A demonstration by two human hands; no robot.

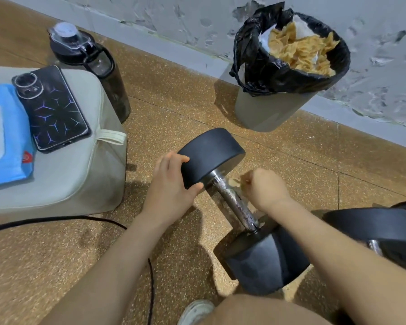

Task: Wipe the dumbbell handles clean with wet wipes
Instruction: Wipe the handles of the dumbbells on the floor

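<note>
Nearest the lens, a bare knee (263, 310) and the toe of one pale grey shoe (196, 310) fill the bottom edge. Just beyond them, a black rubber-headed dumbbell (234, 202) lies on the speckled tan floor (56, 266), angled away from the person. Its chromed steel handle is knurled along the middle and smooth at the collars, with darker mottling toward the near end. Both heads are matt, round and thick.

The left hand (171, 181) grips the far head, fingers curled over its rim and thumb on the inner face. The right hand (265, 186) has its fingers curled tight, pinching a crumpled tan wet wipe (236, 181) just beside the handle's far end. Whether the wipe touches the metal cannot be told.

A second black dumbbell (373, 228) lies to the right, partly hidden by the right forearm.

Farther off, one grey round bin (274, 109) lined with a glossy black bag (267, 71) stands against the scuffed grey wall (174, 19), heaped with crumpled tan used wipes (300, 50).

To the left, a low grey-beige padded bench (80, 174) carries one blue soft pack of wipes (5, 137) and one black phone (54, 109), which overlaps the pack's edge. One smoky translucent water bottle (92, 66) stands behind the bench, and one thin black cable (56, 219) runs across the floor.
</note>
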